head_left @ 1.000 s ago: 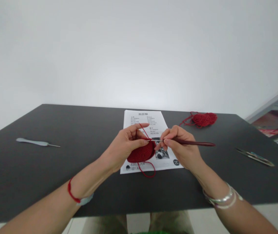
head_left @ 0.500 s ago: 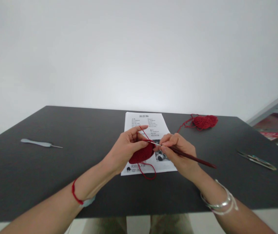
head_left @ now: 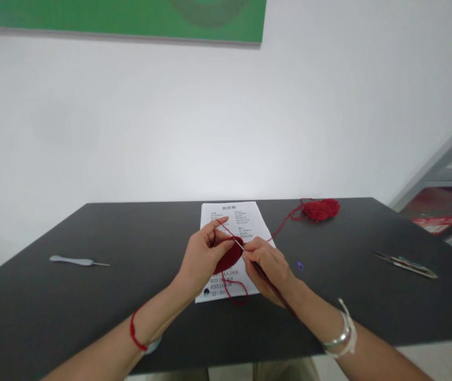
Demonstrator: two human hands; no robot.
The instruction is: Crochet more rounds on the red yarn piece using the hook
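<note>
My left hand [head_left: 202,251] pinches a dark red crochet piece [head_left: 229,257] between thumb and fingers, with red yarn running over its raised index finger. In my right hand [head_left: 267,267] is a crochet hook [head_left: 270,286] with a dark red handle, gripped near its metal end. The hook's tip meets the upper edge of the crochet piece, close to the left thumb. A loose loop of yarn [head_left: 237,302] hangs below the piece. Beneath both hands lies a printed sheet [head_left: 229,207], partly covered.
A red yarn ball [head_left: 321,210] lies at the back right, its strand leading to the hands. A grey-handled hook [head_left: 73,261] rests at left. On the right are small scissors [head_left: 406,264] and a little purple ring-like item [head_left: 300,265]. A white wall stands behind the dark table [head_left: 138,233].
The view has tilted upward, bringing a green panel on the wall into sight. My right hand has turned, so the hook's handle points more steeply down. The purple item now shows.
</note>
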